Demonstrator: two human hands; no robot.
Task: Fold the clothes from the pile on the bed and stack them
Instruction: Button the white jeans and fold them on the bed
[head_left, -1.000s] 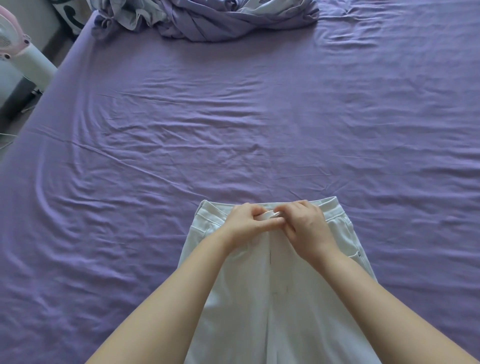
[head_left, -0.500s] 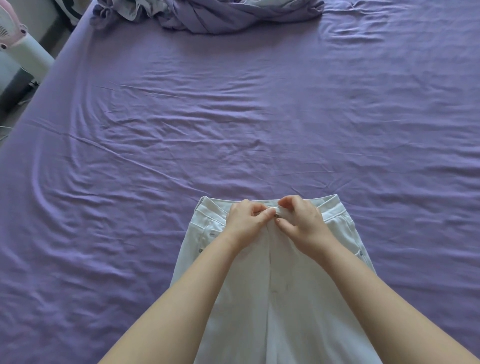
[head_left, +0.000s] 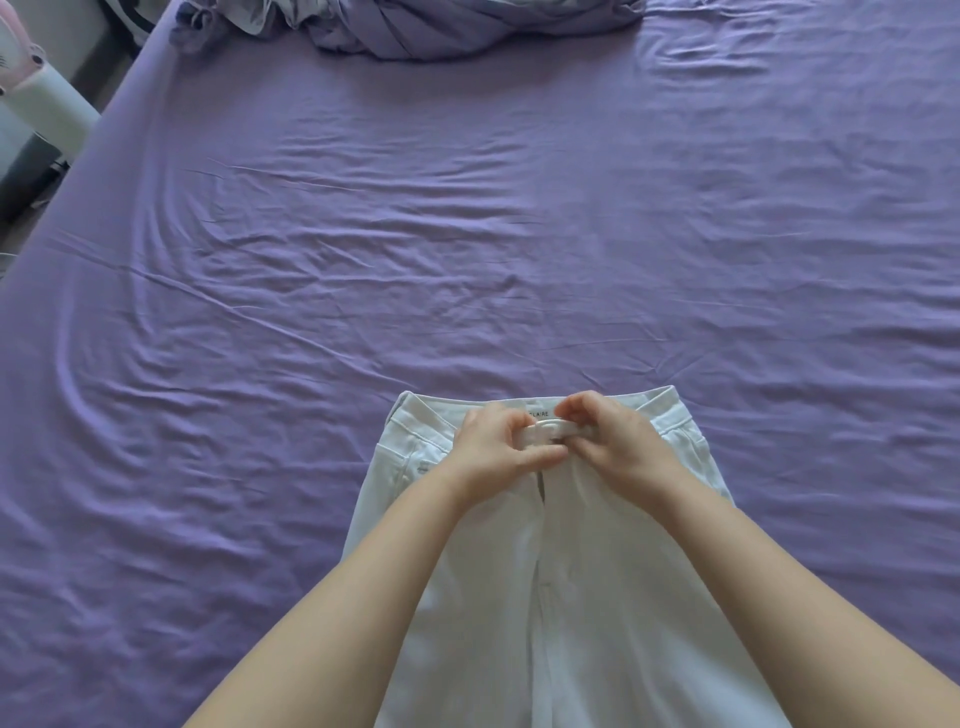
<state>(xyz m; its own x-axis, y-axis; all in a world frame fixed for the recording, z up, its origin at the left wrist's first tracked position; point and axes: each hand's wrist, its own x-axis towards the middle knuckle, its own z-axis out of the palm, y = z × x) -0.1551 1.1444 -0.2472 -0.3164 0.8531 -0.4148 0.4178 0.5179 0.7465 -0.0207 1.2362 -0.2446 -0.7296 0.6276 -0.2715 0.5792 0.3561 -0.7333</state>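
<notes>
A pair of white trousers (head_left: 587, 597) lies flat on the purple bed sheet (head_left: 467, 234), waistband away from me, legs running off the bottom of the view. My left hand (head_left: 493, 447) and my right hand (head_left: 613, 441) meet at the middle of the waistband. Each pinches one end of the front closure, with the fly partly open below them. A small label shows inside the back of the waistband. The pile of clothes (head_left: 415, 23), purple and grey, lies bunched at the far edge of the bed.
A white and pink fan (head_left: 41, 93) stands off the bed's left side. The floor and dark furniture show beyond the left edge. Wrinkled sheet stretches between the trousers and the pile.
My hands have stayed at the waistband's middle while their fingers shifted on the closure. The waistband ends now lift a little and the inner label shows.
</notes>
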